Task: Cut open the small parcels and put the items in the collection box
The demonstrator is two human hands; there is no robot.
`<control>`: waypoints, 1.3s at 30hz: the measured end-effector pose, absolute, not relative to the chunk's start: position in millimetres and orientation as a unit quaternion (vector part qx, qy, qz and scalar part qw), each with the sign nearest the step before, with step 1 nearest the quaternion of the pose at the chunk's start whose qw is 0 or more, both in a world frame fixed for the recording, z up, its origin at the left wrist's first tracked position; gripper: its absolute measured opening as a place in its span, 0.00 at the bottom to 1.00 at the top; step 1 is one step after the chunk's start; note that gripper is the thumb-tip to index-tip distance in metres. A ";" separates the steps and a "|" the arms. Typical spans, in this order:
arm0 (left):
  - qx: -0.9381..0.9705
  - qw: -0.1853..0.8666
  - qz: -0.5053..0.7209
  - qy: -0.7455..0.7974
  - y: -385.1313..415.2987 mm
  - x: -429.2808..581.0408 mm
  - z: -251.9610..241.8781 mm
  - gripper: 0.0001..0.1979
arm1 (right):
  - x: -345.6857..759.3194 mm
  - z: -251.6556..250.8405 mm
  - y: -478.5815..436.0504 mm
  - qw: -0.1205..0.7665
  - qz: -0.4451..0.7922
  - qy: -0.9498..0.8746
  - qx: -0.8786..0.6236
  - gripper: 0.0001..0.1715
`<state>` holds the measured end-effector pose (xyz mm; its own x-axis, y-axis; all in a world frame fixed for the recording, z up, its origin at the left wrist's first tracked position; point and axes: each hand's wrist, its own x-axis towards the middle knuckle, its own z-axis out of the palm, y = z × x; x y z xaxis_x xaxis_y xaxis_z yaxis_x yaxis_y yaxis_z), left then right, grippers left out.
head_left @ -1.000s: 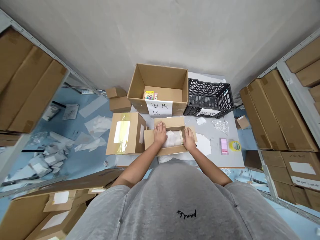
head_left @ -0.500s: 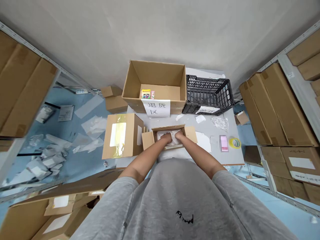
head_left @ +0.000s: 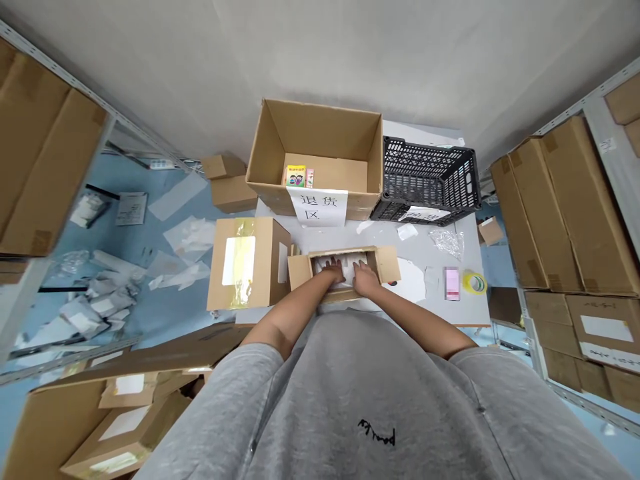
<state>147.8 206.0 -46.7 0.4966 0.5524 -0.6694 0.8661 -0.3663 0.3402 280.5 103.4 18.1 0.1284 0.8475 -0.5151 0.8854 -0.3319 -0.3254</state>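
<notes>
A small cardboard box (head_left: 301, 273) stands with its end flaps open at the front of the table, close to my body. Inside it lies some white wrapping (head_left: 353, 260), paper or plastic, I cannot tell which. My left hand (head_left: 334, 271) rests on the left part of this wrapping with its fingers spread. On the right part lies my right hand (head_left: 365, 277), fingers also stretched out. What is under the wrapping is hidden.
Behind stand a large open carton (head_left: 325, 113) with small colourful boxes (head_left: 296, 176) and a black plastic crate (head_left: 430, 180). A taped carton (head_left: 240, 263) is at left; a pink item (head_left: 452, 283) and yellow tape roll (head_left: 474, 283) lie at right. Boxed shelves flank both sides.
My closed hands have opened and now lie with fingers spread on the white wrapping. The right hand has shifted slightly to the right. The camera view has moved a little.
</notes>
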 end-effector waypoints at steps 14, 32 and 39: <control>0.729 0.286 -0.236 0.575 177.5 169.3 -21.8 0.41 | 268.9 -8.8 104.3 -0.174 -0.229 0.518 0.805 0.39; 0.854 0.193 -0.037 0.483 224.6 138.4 23.9 0.21 | 304.7 11.7 96.9 -0.153 -0.141 0.626 0.752 0.54; 0.859 0.183 -0.016 0.478 224.7 138.4 21.4 0.17 | 354.8 9.5 107.6 -0.190 -0.205 0.656 0.701 0.59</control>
